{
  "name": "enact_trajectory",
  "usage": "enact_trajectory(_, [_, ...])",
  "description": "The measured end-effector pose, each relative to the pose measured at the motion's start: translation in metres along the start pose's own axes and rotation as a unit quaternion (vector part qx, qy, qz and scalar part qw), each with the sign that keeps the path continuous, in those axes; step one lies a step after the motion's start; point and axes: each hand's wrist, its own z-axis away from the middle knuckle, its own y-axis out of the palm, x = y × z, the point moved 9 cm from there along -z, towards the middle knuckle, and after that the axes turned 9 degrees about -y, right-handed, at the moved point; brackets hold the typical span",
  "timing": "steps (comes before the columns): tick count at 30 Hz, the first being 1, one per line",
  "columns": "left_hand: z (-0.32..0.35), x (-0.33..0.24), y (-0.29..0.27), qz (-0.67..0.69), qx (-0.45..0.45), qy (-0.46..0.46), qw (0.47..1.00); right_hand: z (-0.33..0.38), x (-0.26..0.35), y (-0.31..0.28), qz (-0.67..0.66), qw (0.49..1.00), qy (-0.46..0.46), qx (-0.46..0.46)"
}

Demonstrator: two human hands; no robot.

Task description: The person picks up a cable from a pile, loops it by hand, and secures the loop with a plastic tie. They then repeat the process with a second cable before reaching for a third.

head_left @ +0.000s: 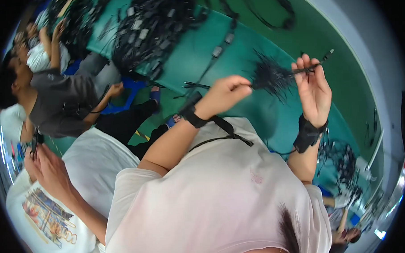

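My left hand [226,95] is closed, thumb and forefinger pinched on a thin black strand at the left of a bristly clump. Black cable ends [195,85] stick out on that hand's far left side. My right hand [314,92] is raised, palm toward me, its fingers closing on a black cable [305,70]. A small connector [328,54] pokes out past those fingers. Between both hands lies the spiky clump of thin black ties [272,76] on the green table. Where the strand runs across the clump is hard to make out.
A large heap of black cables with plugs [152,34] covers the table at the far left. One cable with grey blocks [217,51] lies nearer. More cables [340,162] lie at right. Co-workers sit at left, one close beside me with a hand [50,172] raised.
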Motion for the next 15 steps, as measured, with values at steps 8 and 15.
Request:
enact_trajectory(8, [0.024,-0.028,0.044,-0.208,0.014,0.059,0.976,0.051,0.052,-0.093,0.031,0.997,-0.047,-0.059])
enact_trajectory(15, [0.052,-0.020,0.084,0.095,0.224,-0.068,0.968,0.053,0.082,-0.092,0.073,0.995,-0.072,-0.017])
